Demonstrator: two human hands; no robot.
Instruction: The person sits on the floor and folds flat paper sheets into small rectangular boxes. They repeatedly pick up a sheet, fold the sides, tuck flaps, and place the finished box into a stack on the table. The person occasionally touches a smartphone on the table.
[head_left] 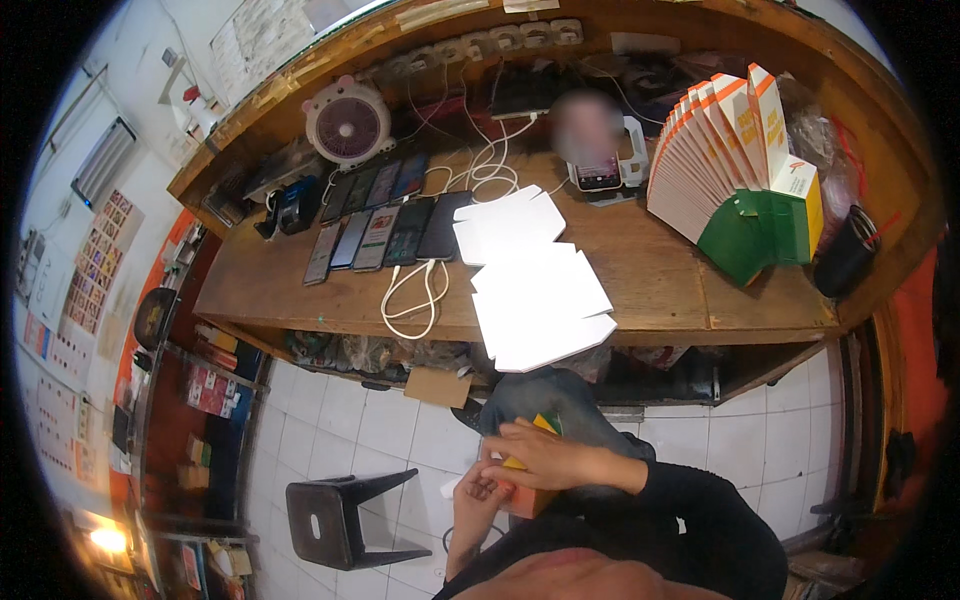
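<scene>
Over my lap is a small cardboard box (528,501) with orange, yellow and green faces. My right hand (545,456) lies across its top with the fingers bent over it. Lower on the left, my left hand (478,503) has its fingers curled against the box's orange side. Both hands hide much of the box, so I cannot tell whether its flaps are closed. On the desk edge just beyond my knee lies a flat white die-cut card sheet (540,308), partly overhanging. A second white sheet (508,226) lies behind it.
Several phones (375,238) lie in rows on the wooden desk (640,285), with white cables (410,310). Behind them stands an animal-shaped fan (347,125). A propped phone (600,176), fanned orange-and-white cartons (715,150) and a black cup (847,252) stand rightward. A dark stool (322,524) is on the floor.
</scene>
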